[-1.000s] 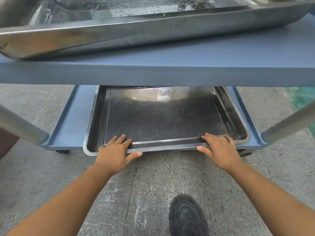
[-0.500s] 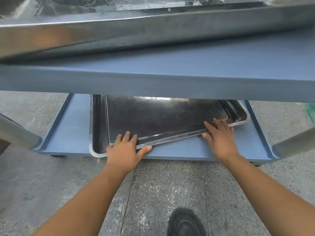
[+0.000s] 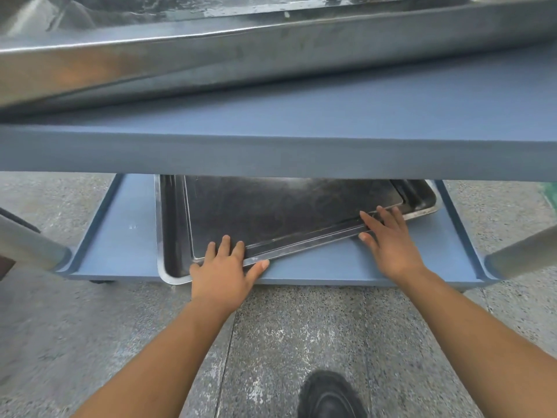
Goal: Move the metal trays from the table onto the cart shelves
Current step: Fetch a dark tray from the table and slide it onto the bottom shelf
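Inner tray (image 3: 286, 212) nested in outer tray (image 3: 170, 236) on cart's bottom shelf (image 3: 331, 267), both skewed: near-L corner at shelf's front lip, R end further back. L hand (image 3: 223, 273) flat on inner tray's near rim, fingers straight, thumb splayed, no grasp. R hand (image 3: 391, 242) same, released, fingers pressing rim nr R end. Third tray (image 3: 211, 58) on upper shelf (image 3: 331, 122).

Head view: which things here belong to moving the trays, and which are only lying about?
Job: inner tray, outer tray under it, big tray on top shelf, bottom shelf, left hand, right hand.
Not the job: shoe, floor.
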`<state>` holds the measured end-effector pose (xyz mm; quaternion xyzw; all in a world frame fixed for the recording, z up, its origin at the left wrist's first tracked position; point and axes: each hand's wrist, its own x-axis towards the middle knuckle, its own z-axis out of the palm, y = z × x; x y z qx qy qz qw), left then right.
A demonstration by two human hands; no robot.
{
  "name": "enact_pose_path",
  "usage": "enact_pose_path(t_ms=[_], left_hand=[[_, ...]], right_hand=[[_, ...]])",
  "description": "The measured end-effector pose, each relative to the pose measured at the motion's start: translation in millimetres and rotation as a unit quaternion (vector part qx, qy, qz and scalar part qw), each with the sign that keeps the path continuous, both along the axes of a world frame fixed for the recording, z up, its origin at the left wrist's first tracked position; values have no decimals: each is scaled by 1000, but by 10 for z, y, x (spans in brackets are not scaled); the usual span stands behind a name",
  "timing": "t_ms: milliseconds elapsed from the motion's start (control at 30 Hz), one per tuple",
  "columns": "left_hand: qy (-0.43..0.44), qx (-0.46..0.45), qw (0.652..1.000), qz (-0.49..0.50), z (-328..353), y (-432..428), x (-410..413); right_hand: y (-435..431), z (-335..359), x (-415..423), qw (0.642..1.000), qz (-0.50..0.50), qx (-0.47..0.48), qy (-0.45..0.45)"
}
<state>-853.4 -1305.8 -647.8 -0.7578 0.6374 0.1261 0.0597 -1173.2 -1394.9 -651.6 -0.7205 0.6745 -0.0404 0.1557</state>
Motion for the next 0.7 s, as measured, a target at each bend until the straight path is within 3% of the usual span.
enact_pose_path(t_ms=[233,367,700], left_hand=[[3,3,1000,-9,10,-13,16],[50,85,995,-26,165,-65,133],[57,148,984,-84,1264,505,-16]], right_hand=[[24,42,19,1000,8,15,2],[7,332,25,997,14,61,37],[959,1438,165,986,3,155,-60]])
